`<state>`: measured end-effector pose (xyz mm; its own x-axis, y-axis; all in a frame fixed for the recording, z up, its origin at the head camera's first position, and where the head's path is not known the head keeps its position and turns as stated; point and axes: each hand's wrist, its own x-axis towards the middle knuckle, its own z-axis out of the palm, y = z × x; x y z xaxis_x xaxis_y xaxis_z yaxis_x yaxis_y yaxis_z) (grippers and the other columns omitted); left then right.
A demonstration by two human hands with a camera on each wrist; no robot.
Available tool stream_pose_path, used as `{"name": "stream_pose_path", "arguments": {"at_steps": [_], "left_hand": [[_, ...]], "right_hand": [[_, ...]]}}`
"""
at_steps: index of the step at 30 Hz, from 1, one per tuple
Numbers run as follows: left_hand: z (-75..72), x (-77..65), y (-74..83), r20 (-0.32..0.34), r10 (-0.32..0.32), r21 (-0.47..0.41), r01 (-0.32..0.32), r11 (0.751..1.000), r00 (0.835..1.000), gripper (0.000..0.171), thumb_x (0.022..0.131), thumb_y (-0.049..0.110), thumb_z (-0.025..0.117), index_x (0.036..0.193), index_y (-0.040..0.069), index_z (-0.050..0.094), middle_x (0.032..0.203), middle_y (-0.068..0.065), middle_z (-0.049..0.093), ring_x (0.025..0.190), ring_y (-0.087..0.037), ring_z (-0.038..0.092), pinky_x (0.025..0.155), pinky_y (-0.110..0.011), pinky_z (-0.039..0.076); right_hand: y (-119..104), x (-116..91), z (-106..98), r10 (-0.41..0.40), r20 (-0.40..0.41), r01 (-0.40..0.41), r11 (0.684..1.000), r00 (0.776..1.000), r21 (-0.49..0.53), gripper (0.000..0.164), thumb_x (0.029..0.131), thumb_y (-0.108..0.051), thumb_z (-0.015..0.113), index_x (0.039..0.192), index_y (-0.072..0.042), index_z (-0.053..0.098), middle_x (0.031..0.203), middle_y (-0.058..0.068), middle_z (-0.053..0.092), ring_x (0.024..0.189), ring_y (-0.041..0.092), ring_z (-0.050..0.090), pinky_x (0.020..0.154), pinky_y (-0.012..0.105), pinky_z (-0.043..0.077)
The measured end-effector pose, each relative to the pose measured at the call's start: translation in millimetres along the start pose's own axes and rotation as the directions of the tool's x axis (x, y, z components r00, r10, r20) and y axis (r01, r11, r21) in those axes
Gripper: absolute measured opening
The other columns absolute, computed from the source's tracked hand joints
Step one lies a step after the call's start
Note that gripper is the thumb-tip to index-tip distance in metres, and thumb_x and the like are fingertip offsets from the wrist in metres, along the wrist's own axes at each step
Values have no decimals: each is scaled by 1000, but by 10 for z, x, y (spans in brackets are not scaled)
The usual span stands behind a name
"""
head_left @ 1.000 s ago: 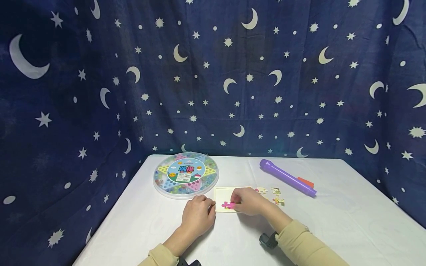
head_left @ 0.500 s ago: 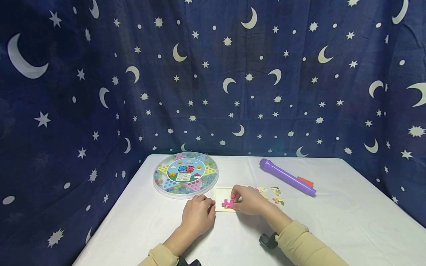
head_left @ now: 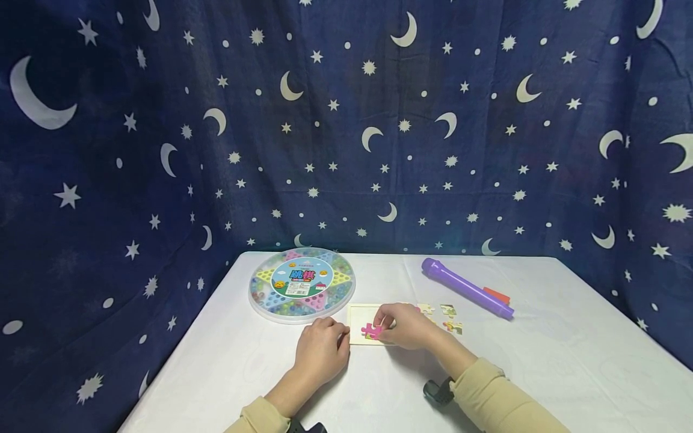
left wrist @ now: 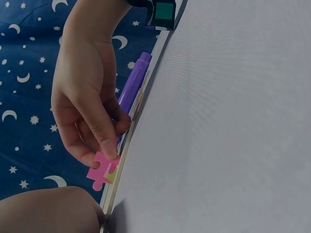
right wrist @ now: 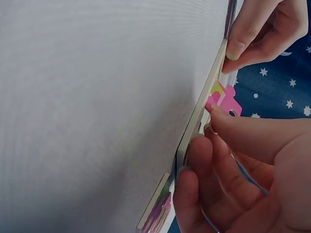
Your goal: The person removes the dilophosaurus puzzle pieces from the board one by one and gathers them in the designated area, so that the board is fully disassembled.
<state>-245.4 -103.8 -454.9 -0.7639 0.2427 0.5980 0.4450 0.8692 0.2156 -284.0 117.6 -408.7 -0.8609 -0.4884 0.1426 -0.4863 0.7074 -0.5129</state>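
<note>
A pink jigsaw puzzle piece (head_left: pixel 370 331) with a yellow-green patch is pinched between the thumb and fingers of my right hand (head_left: pixel 407 326). In the left wrist view the pink piece (left wrist: pixel 101 171) stands tilted over the shallow cream puzzle tray (head_left: pixel 361 314). My left hand (head_left: pixel 323 350) holds the tray's left end between thumb and fingers, as the right wrist view shows of the left hand (right wrist: pixel 267 31). The right hand covers the tray's right part in the head view. Several loose puzzle pieces (head_left: pixel 452 328) lie just right of the tray.
Behind the left hand lies a round Chinese checkers box (head_left: pixel 302 282) with a clear lid. A purple toy microphone (head_left: pixel 467 288) rests at the back right, with an orange-red object (head_left: pixel 497 294) beside it. A star-patterned curtain (head_left: pixel 346 120) surrounds the white table (head_left: pixel 541 355).
The pink puzzle piece has shifted and turned slightly in my right hand's pinch, staying over the tray. My left hand keeps its place at the tray's left end.
</note>
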Motion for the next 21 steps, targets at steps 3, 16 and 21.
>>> {"name": "stream_pose_path", "arguments": {"at_steps": [3, 16, 21], "left_hand": [[1, 2, 1, 4, -6, -3, 6, 1000, 1000, 8, 88, 19, 75, 91, 14, 80, 86, -2, 69, 83, -23, 65, 72, -43, 51], [-1, -3, 6, 1, 3, -2, -3, 1000, 1000, 8, 88, 19, 74, 90, 14, 80, 87, -2, 69, 84, -23, 65, 73, -43, 51], [-1, -6, 0, 2, 2, -1, -2, 1000, 1000, 8, 88, 19, 74, 90, 14, 80, 87, -2, 69, 84, -23, 66, 72, -43, 51]], "right_hand": [[14, -5, -16, -1, 9, 0, 1000, 1000, 31, 20, 83, -7, 81, 93, -18, 68, 79, -9, 63, 74, 12, 57, 71, 37, 48], [174, -149, -176, 45, 43, -54, 972, 998, 230, 10, 93, -12, 75, 99, -15, 68, 83, -1, 64, 61, 18, 64, 50, 33, 50], [236, -230, -261, 52, 19, -55, 980, 998, 191, 3, 96, -20, 71, 97, -17, 69, 83, -4, 64, 69, 17, 61, 62, 35, 50]]}}
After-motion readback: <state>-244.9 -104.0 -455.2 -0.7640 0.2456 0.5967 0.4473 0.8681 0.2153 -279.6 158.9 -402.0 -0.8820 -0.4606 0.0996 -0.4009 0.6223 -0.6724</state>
